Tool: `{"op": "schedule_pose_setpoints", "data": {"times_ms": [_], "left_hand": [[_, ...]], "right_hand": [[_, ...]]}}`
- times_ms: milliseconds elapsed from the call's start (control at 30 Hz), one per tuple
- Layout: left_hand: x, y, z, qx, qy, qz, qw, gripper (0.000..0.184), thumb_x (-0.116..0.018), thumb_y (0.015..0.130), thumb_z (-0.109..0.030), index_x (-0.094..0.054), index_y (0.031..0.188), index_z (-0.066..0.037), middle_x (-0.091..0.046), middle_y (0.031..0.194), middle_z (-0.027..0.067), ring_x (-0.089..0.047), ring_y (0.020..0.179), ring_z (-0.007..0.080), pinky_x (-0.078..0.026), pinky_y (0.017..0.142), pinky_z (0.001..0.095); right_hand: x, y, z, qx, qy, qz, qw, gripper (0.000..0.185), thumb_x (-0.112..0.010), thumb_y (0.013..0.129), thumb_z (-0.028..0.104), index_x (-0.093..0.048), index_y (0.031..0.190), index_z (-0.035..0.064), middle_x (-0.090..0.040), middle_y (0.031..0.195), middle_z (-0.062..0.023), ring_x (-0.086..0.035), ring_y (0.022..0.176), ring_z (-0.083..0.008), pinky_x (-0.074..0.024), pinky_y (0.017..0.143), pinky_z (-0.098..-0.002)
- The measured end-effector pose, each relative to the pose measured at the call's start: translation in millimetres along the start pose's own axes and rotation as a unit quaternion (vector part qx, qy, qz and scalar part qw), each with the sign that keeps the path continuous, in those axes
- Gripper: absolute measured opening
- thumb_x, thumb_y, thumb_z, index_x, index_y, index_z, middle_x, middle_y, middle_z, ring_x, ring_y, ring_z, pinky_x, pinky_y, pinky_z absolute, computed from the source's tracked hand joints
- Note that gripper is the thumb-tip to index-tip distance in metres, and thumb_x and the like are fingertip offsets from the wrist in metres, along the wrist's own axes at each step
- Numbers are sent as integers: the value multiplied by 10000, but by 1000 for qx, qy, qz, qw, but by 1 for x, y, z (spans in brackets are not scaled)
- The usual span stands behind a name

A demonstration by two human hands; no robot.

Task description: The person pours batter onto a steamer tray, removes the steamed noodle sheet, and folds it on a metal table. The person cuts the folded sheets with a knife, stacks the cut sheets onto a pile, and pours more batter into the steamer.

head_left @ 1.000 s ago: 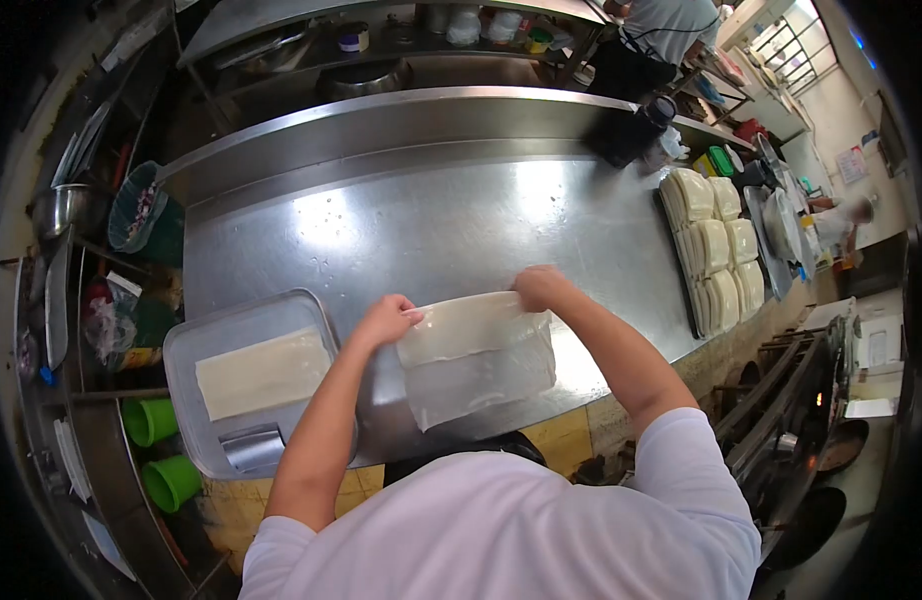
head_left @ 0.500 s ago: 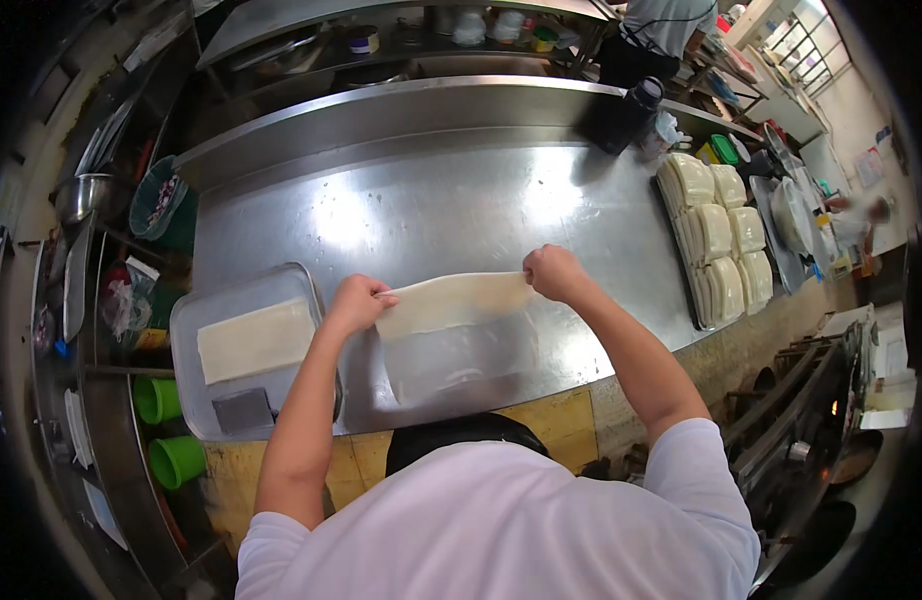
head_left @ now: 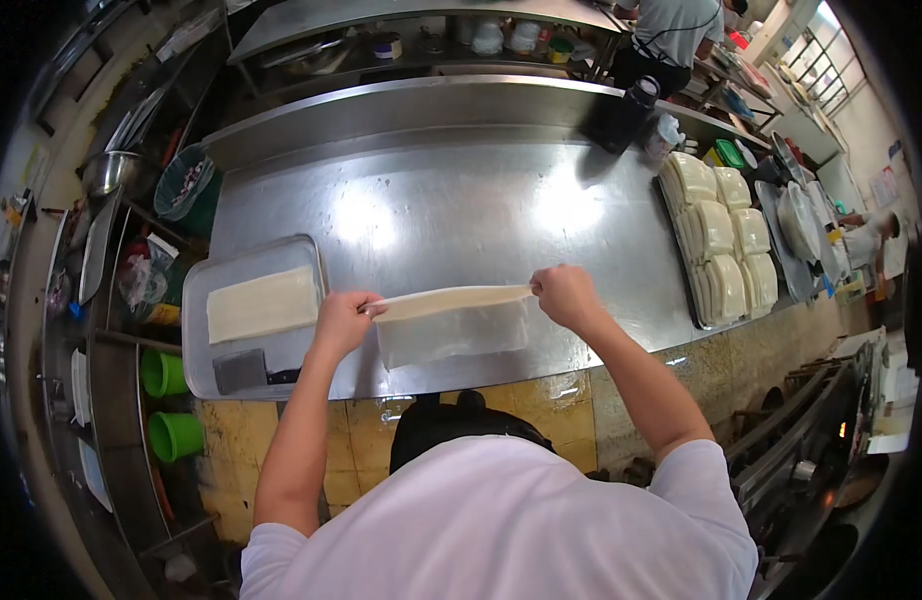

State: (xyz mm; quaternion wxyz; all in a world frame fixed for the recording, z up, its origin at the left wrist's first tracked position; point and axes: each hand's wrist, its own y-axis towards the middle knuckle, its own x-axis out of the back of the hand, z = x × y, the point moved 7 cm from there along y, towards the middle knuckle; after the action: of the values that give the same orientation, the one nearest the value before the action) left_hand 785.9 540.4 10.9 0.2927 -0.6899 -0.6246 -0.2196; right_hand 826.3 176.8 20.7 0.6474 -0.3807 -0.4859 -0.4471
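A cream dough sheet (head_left: 456,299) is stretched between my two hands over the steel table. My left hand (head_left: 347,320) pinches its left end, and my right hand (head_left: 564,292) grips the right end. Below its upper edge, a translucent flap (head_left: 451,340) reaches toward the table's front edge; I cannot tell whether this is thin dough or plastic film. To the left, a shallow tray (head_left: 191,300) holds a flat dough slab (head_left: 264,305). A broad-bladed cleaver (head_left: 241,371) with a dark handle lies in the tray's front part, near my left forearm.
Folded pale packs (head_left: 716,235) fill a dark tray at the table's right end. Near the raised back edge stands a black bottle (head_left: 628,115). Green buckets (head_left: 171,435) sit at lower left, a stove (head_left: 781,450) at lower right. Another person (head_left: 671,35) stands beyond the table.
My hands have come slightly lower in view with the dough sheet, and its opaque band looks narrower. The view has shifted, showing more of the cleaver's handle.
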Motion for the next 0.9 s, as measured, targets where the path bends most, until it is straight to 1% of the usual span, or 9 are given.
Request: {"op": "schedule_pose_setpoints", "data": {"times_ms": [67, 167, 267, 300, 400, 500, 700, 800, 900], "left_hand": [[-4, -21, 5, -1, -9, -18, 1000, 206, -741, 849, -118, -779, 1047, -77, -742, 854, 171, -711, 741, 316, -544, 693, 396], [-26, -57, 28, -71, 35, -33, 996, 262, -745, 814, -72, -765, 1075, -69, -742, 930, 168, -692, 780, 344, -544, 725, 406], [-50, -91, 27, -64, 49, 89, 993, 295, -767, 779, -48, -753, 1073, -53, -728, 1002, 173, -680, 831, 365, -548, 766, 404], [-54, -97, 32, -48, 52, 107, 992, 268, -782, 773, -43, -747, 1038, -41, -728, 1025, 159, -679, 917, 359, -546, 819, 402], [-38, -109, 37, -50, 18, -29, 998, 227, -776, 796, -50, -751, 1022, -43, -740, 1021, 137, -668, 973, 354, -541, 851, 418], [-24, -104, 40, -16, 13, -90, 996, 195, -773, 819, -80, -755, 1010, -43, -747, 1037, 116, -658, 1014, 344, -532, 864, 430], [-22, -83, 63, 44, -4, -130, 991, 191, -761, 849, -148, -762, 1017, -57, -745, 1003, 134, -671, 964, 336, -534, 851, 435], [-26, -74, 71, 103, -21, -132, 986, 187, -757, 853, -155, -763, 1013, -59, -744, 975, 142, -673, 933, 334, -534, 838, 440], [-38, -61, 83, 85, 11, -119, 989, 250, -775, 829, -167, -745, 1051, -57, -717, 978, 133, -652, 961, 330, -523, 872, 443]], "right_hand": [[-11, -23, -2, 2, 0, -15, 1000, 128, -670, 866, 164, -785, 884, 109, -725, 798, -177, -705, 761, -364, -559, 719, -487], [-44, -66, -3, -6, -1, 12, 1000, 136, -654, 881, 184, -774, 893, 120, -721, 791, -182, -708, 756, -364, -562, 709, -493], [-89, -112, 1, 11, -38, 107, 993, 132, -628, 892, 194, -729, 898, 108, -715, 783, -178, -711, 753, -373, -565, 686, -502], [-91, -119, 9, 23, -25, 126, 991, 127, -609, 902, 182, -690, 877, 88, -719, 802, -167, -708, 783, -390, -566, 689, -504], [-89, -106, 25, -13, 8, 128, 992, 163, -604, 908, 186, -719, 956, 80, -728, 868, -177, -704, 853, -398, -571, 751, -497], [-75, -68, 56, -14, 85, 56, 995, 221, -635, 895, 193, -732, 1038, 55, -725, 921, -200, -695, 907, -404, -566, 816, -486], [-98, 14, 163, 115, 157, 34, 980, 260, -694, 861, 180, -738, 1075, 39, -718, 1025, -198, -665, 1028, -376, -528, 926, -469], [-131, 39, 205, 159, 122, 65, 978, 176, -695, 866, 207, -730, 978, 76, -706, 1030, -152, -645, 1060, -345, -514, 920, -457], [-153, 50, 224, 175, 50, 68, 981, 184, -737, 834, 240, -725, 959, 105, -686, 1049, -130, -625, 1083, -327, -491, 917, -452]]}}
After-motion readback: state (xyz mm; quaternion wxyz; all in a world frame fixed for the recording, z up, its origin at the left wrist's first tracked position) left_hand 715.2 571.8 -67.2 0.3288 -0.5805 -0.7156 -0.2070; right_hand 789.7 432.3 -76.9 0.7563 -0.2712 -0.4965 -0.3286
